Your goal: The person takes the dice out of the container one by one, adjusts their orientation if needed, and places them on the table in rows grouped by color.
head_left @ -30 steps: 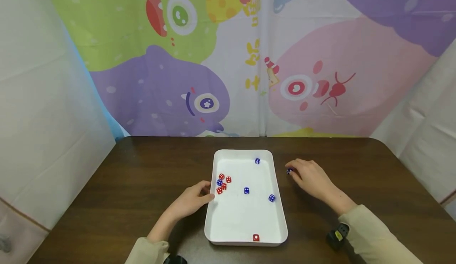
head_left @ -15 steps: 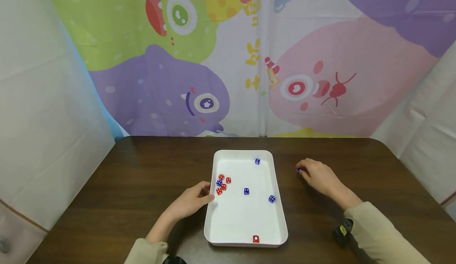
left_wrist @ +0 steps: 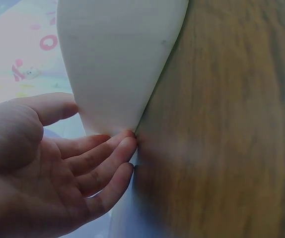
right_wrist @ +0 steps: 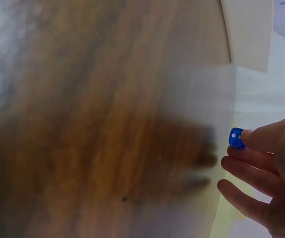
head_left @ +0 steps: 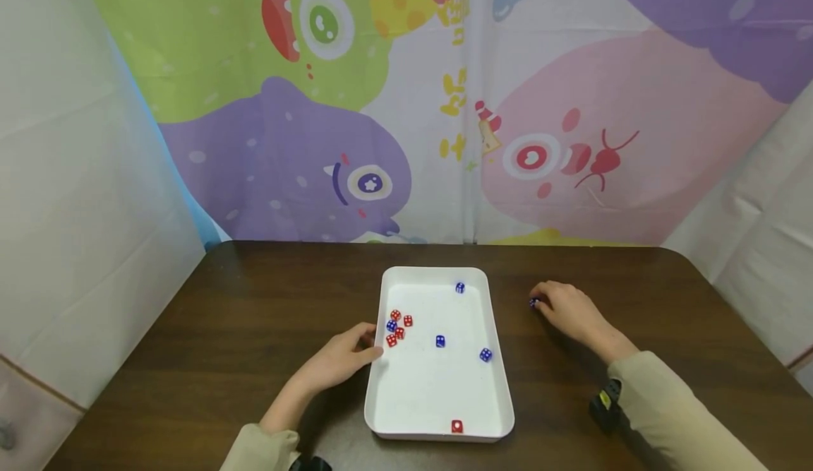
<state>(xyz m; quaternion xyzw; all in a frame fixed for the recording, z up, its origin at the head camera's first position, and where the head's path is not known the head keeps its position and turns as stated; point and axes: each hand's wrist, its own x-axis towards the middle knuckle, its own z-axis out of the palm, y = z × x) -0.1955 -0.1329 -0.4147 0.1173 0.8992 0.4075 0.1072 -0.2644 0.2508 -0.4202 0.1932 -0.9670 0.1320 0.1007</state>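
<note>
My right hand (head_left: 570, 312) pinches a blue die (right_wrist: 236, 138) with white pips between thumb and index finger, right of the tray and low over the table. Its other fingers are spread in the right wrist view. My left hand (head_left: 339, 358) rests against the left side of the white tray (head_left: 375, 400), thumb at the rim and lightly bent fingers touching the outer wall (left_wrist: 117, 64). Inside the tray, several red dice (head_left: 399, 332) cluster at the left with a blue die (head_left: 392, 325). Three more blue dice (head_left: 440, 342) lie scattered, and one red die (head_left: 457, 426) sits by the near wall.
The tray stands lengthwise on a dark brown wooden table (head_left: 279, 280). Behind the table hangs a cartoon-printed curtain (head_left: 438, 210), and pale cloth (head_left: 82, 174) hangs on both sides. Each wrist wears a black device (head_left: 606, 407).
My right hand has moved a little to the right, away from the tray, with the blue die still pinched. My left hand and the tray have stayed in place.
</note>
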